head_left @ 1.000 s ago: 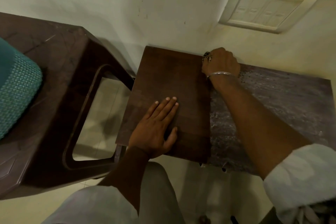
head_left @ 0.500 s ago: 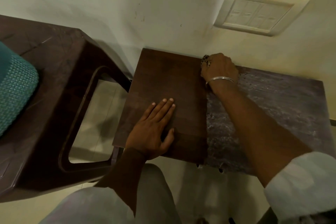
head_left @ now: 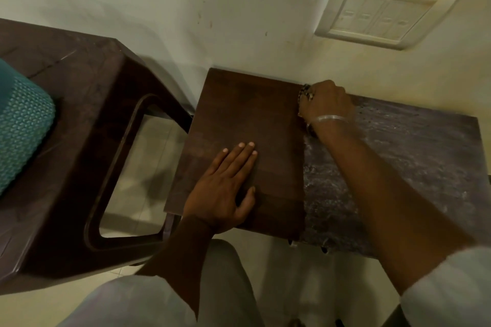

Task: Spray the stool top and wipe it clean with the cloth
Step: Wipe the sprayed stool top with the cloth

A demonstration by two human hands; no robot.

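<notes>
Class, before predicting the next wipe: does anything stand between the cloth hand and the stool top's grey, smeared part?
Nothing visible does. The right hand grips the cloth at the edge of the grey part of the stool top, which lies bare. The left hand rests flat on the darker half.

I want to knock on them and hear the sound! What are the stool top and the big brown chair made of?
Stool top: probably wood or wood-look laminate, matte dark brown with faint grain bands. Its right part looks grey and speckled, maybe dust or spray. Chair: likely moulded plastic, slightly glossy, with rounded edges, a cut-out opening and fine scratches.
</notes>
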